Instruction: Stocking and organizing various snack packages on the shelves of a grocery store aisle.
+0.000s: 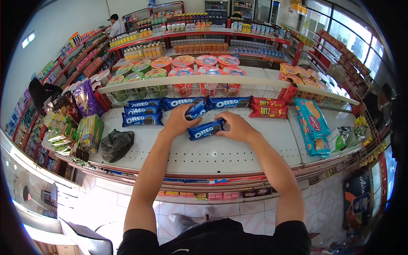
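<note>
My left hand (181, 119) grips a blue Oreo cookie pack (196, 109), tilted up to the right, close to the back row. My right hand (236, 126) holds the right end of another Oreo pack (206, 130), nearer the middle of the white perforated shelf (213, 156). Behind them, one Oreo pack (183, 102) lies behind my left hand and another (229, 102) beyond my right hand. To the left, several Oreo packs (142, 119) lie one in front of another. Red Ritz cracker packs (268, 111) lie to the right.
A crumpled dark cloth (117, 145) lies at the shelf's left, beside green-and-yellow snack packs (91, 132). Turquoise biscuit packs (314, 126) lie at right. A pale divider rail (191, 81) over wire mesh runs behind, with instant noodle cups (207, 70) beyond. A person (117, 27) stands at the far left.
</note>
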The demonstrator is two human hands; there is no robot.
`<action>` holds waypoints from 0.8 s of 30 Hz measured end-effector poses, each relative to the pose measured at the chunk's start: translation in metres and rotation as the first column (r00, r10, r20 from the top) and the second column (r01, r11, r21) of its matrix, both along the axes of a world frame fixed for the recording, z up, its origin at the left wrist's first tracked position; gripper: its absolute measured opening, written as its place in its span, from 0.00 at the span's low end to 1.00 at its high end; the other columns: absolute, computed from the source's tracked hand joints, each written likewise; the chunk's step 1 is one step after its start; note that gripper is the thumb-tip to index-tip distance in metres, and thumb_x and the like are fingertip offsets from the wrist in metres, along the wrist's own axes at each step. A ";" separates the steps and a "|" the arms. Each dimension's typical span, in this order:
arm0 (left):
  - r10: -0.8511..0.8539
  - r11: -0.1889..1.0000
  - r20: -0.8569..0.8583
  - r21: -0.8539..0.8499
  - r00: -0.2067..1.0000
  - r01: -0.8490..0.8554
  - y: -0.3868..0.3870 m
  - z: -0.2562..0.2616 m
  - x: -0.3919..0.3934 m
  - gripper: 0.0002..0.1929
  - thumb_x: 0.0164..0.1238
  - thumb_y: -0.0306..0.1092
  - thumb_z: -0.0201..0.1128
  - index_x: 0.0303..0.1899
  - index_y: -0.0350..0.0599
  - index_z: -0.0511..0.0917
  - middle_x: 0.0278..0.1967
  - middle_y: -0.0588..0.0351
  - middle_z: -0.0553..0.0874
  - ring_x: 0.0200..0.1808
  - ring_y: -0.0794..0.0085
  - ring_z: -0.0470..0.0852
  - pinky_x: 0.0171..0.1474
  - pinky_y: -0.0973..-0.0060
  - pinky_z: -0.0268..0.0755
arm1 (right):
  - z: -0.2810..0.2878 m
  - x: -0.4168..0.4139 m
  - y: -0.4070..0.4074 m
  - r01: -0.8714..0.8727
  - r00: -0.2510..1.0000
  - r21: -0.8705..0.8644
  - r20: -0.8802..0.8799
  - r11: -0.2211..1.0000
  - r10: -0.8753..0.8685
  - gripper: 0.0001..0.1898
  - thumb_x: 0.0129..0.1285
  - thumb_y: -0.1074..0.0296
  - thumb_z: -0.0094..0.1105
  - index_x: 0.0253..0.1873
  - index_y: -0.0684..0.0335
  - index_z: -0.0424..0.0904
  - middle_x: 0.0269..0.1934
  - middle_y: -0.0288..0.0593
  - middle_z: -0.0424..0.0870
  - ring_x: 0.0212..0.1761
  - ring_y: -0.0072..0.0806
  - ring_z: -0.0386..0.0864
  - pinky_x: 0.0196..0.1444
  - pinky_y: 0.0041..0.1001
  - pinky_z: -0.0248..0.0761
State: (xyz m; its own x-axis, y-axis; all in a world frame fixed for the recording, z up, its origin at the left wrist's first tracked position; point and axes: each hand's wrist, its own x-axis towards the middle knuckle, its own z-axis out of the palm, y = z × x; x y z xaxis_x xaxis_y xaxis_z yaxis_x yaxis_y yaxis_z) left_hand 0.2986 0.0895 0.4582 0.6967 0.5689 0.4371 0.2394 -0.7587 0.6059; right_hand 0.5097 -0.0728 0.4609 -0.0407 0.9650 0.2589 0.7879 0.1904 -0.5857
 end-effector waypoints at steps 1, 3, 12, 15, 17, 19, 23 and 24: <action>-0.021 1.000 -0.015 0.000 1.000 0.021 0.000 -0.001 0.000 0.34 0.51 0.48 0.78 0.57 0.36 0.80 0.52 0.41 0.85 0.52 0.54 0.85 0.56 0.65 0.75 | 0.000 0.001 0.000 0.002 1.000 -0.002 0.002 1.000 -0.002 0.28 0.54 0.62 0.76 0.59 0.58 0.76 0.54 0.46 0.81 0.50 0.42 0.81 0.54 0.35 0.75; -0.047 0.999 -0.048 -0.015 0.998 0.047 0.001 -0.001 -0.002 0.34 0.51 0.48 0.78 0.56 0.35 0.81 0.51 0.39 0.85 0.52 0.51 0.84 0.55 0.63 0.75 | 0.000 0.002 0.000 0.000 1.000 -0.012 0.009 1.000 0.000 0.27 0.54 0.61 0.76 0.57 0.60 0.76 0.54 0.46 0.81 0.50 0.41 0.81 0.53 0.35 0.75; -0.061 0.998 -0.015 0.001 0.998 0.061 0.002 0.000 -0.001 0.21 0.62 0.43 0.74 0.51 0.40 0.85 0.42 0.48 0.90 0.41 0.62 0.88 0.46 0.70 0.79 | 0.009 -0.006 -0.005 0.035 0.999 0.012 0.009 0.999 -0.035 0.27 0.52 0.62 0.79 0.56 0.61 0.79 0.51 0.46 0.82 0.49 0.38 0.81 0.53 0.32 0.76; -0.091 0.987 0.029 -0.131 0.995 0.094 0.002 0.001 -0.002 0.21 0.63 0.43 0.73 0.52 0.37 0.85 0.40 0.47 0.90 0.40 0.61 0.87 0.46 0.68 0.78 | 0.011 -0.009 -0.004 0.052 0.998 0.029 0.042 0.998 -0.053 0.28 0.50 0.60 0.79 0.56 0.60 0.79 0.54 0.45 0.80 0.52 0.38 0.80 0.56 0.33 0.74; -0.059 0.983 0.030 -0.172 0.998 0.063 0.001 0.002 -0.003 0.19 0.64 0.40 0.72 0.50 0.36 0.85 0.38 0.47 0.90 0.39 0.65 0.88 0.45 0.70 0.79 | 0.010 -0.010 -0.003 0.050 0.994 0.066 0.093 0.997 -0.056 0.28 0.49 0.58 0.80 0.54 0.59 0.81 0.58 0.45 0.78 0.57 0.40 0.77 0.60 0.35 0.72; -0.050 0.971 0.049 -0.233 0.998 0.060 0.000 0.004 -0.003 0.19 0.64 0.40 0.72 0.49 0.35 0.85 0.37 0.46 0.90 0.37 0.66 0.89 0.44 0.71 0.79 | 0.010 -0.010 -0.003 0.071 0.984 0.093 0.158 0.993 -0.085 0.26 0.49 0.55 0.80 0.53 0.57 0.82 0.61 0.46 0.75 0.63 0.43 0.74 0.64 0.39 0.69; -0.004 0.951 0.029 -0.309 1.000 0.012 -0.001 0.004 -0.001 0.16 0.69 0.41 0.68 0.49 0.37 0.84 0.34 0.51 0.90 0.30 0.73 0.85 0.28 0.75 0.75 | 0.008 -0.009 -0.002 0.022 0.968 0.202 0.241 0.979 -0.072 0.26 0.48 0.54 0.80 0.51 0.56 0.83 0.66 0.48 0.71 0.68 0.46 0.70 0.69 0.43 0.63; 0.005 0.948 0.031 -0.319 1.000 0.005 0.000 0.003 0.000 0.17 0.70 0.42 0.67 0.49 0.37 0.84 0.33 0.51 0.90 0.29 0.74 0.84 0.26 0.75 0.75 | 0.007 -0.010 -0.002 0.011 0.966 0.212 0.250 0.977 -0.065 0.26 0.48 0.54 0.80 0.51 0.56 0.82 0.66 0.48 0.71 0.68 0.47 0.70 0.70 0.44 0.62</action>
